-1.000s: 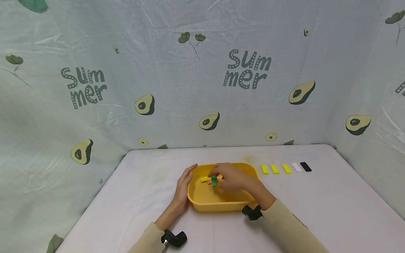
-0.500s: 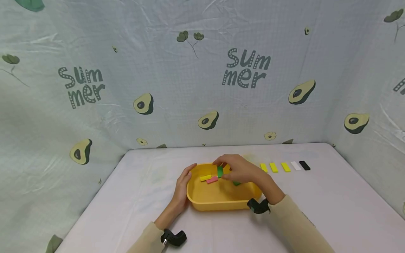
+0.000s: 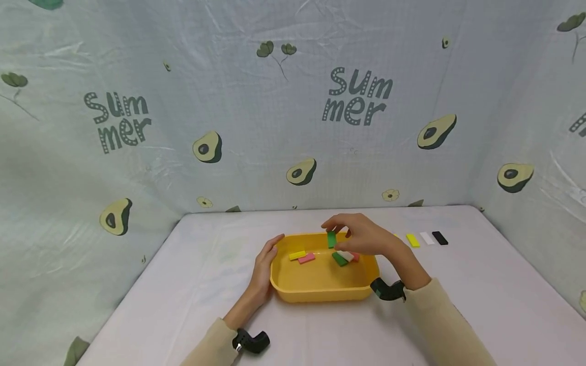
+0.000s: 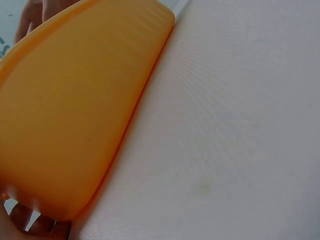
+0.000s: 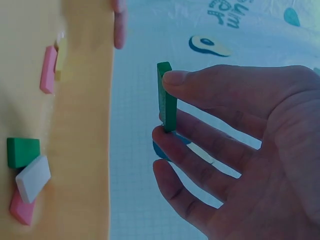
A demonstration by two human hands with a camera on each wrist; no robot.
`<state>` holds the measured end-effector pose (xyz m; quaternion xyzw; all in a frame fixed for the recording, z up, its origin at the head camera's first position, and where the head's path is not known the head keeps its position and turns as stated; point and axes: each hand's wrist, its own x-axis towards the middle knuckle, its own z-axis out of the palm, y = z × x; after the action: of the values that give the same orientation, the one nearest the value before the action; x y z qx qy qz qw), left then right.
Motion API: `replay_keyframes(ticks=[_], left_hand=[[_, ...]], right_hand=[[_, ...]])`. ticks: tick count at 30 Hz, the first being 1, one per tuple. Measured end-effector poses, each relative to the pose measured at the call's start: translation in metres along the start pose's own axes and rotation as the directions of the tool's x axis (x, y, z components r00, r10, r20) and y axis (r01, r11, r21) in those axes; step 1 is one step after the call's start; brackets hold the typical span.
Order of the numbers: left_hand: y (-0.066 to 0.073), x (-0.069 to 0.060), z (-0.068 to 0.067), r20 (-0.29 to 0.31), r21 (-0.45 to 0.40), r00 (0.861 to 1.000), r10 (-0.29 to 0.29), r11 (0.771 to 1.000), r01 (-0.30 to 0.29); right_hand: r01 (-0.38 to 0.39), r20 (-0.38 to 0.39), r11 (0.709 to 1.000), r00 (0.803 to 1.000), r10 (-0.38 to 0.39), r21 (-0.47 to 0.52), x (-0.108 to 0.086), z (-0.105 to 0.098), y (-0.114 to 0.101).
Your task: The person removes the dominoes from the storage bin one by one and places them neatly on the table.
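Between the thumb and fingers of my right hand, a green block is pinched upright near the back rim of the yellow bin. The right wrist view shows that green block with the thumb on one side and fingertips at its lower end. My left hand rests along the bin's left outer wall, its fingers stretched toward the back corner. Inside the bin lie a yellow block and a pink block. Further right, a green block, a white block and a pink block overlap.
Right of the bin, a yellow block, a white block and a black block lie in a row on the white tabletop. My right hand hides part of this row. A printed curtain stands behind the table.
My right hand has lifted the green block from the pile and moved it back and right, toward the rim. The blocks under it have come into view. The left hand has stayed in place.
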<state>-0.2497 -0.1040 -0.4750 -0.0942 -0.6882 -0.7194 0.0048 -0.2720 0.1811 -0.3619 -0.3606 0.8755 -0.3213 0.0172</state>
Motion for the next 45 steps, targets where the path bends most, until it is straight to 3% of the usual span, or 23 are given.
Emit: replay_keyframes(ticks=[7,17,22,34,45], left_hand=[[0.0,0.0,-0.002,-0.002,0.002,1.0,0.004,1.0,-0.004],[-0.002,0.001,-0.001,-0.001,0.003,1.0,0.008,1.0,-0.008],[-0.005,-0.001,-0.001,-0.002,0.01,1.0,-0.011,1.0,0.011],[-0.004,0.0,0.0,0.014,-0.006,1.0,0.01,1.0,-0.01],[-0.002,0.0,-0.002,0.01,-0.007,1.0,-0.005,1.0,0.005]], right_hand=[[-0.056,-0.028,0.998,0.998,0.056,0.001,-0.015,-0.008,0.012],[-0.127,-0.089,0.992,0.988,0.124,-0.02,-0.058,-0.036,0.051],[-0.159,-0.102,0.987,0.982,0.159,0.006,-0.075,-0.036,0.074],[-0.263,0.006,0.962,0.965,0.264,0.078,-0.093,-0.025,0.108],[-0.283,0.107,0.95,0.957,0.27,0.134,-0.09,-0.014,0.127]])
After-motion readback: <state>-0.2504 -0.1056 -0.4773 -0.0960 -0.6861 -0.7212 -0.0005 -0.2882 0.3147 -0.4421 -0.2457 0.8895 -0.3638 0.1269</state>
